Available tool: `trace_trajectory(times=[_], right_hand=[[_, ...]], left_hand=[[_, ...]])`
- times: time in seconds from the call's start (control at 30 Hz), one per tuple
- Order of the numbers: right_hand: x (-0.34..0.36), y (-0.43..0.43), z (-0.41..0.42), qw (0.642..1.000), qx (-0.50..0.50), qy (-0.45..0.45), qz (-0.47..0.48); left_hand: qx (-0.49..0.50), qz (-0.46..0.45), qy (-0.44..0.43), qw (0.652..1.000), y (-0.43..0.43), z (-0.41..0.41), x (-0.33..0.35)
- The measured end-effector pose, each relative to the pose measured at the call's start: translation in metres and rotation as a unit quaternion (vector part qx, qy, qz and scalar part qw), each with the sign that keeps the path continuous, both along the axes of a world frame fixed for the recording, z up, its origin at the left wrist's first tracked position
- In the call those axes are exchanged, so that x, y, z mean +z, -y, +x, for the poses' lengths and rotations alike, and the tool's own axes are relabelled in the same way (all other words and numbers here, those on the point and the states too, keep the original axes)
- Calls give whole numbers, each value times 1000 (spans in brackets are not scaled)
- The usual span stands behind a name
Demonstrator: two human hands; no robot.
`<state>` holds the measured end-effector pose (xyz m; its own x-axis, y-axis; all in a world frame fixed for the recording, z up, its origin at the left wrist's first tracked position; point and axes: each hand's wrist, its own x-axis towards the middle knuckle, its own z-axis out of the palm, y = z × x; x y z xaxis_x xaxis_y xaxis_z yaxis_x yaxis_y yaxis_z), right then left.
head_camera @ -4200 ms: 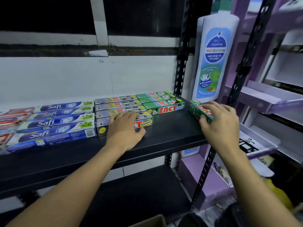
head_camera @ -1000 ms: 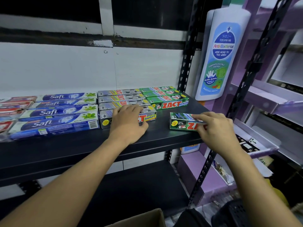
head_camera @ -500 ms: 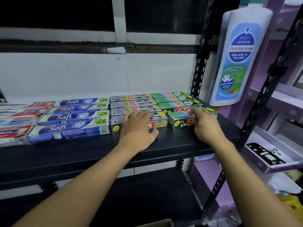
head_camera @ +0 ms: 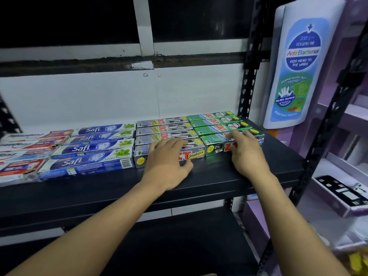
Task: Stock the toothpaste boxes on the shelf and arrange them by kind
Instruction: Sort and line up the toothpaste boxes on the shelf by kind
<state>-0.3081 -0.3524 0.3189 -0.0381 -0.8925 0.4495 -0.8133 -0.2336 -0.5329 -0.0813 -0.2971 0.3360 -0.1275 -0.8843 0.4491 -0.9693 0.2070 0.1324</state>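
The front green Zact box point(head_camera: 215, 145) lies on the black shelf point(head_camera: 219, 176), in line before three more green Zact boxes point(head_camera: 219, 121). My right hand point(head_camera: 247, 154) holds it, fingers over its top and thumb on its front face. To its left my left hand point(head_camera: 167, 162) rests flat on the front silver Zact Smokers box point(head_camera: 196, 155), which sits before three other silver Zact boxes point(head_camera: 165, 128). The green and silver front boxes touch end to end. Further left lie blue Safi boxes point(head_camera: 89, 148) and red-and-white boxes point(head_camera: 25, 148).
A tall white bottle-shaped display point(head_camera: 298, 66) stands beyond the shelf's right end. Black perforated posts point(head_camera: 249, 76) frame the rack. A purple display stand point(head_camera: 342, 196) is at the right. A lower black shelf point(head_camera: 179, 246) runs beneath my arms.
My right hand has carried the green Zact box from the shelf's right end leftward and set it against the green row, beside the silver box. My left hand has stayed on the silver box.
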Motion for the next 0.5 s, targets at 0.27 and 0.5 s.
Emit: trace_trajectory(times=[0.27, 0.5], right_hand=[[-4, 4, -5, 1000, 6, 4, -10], [10, -9, -18, 994, 15, 60, -94]], left_hand=[[8, 5, 9, 1000, 0, -1, 0], [11, 2, 2, 1000, -3, -3, 1]])
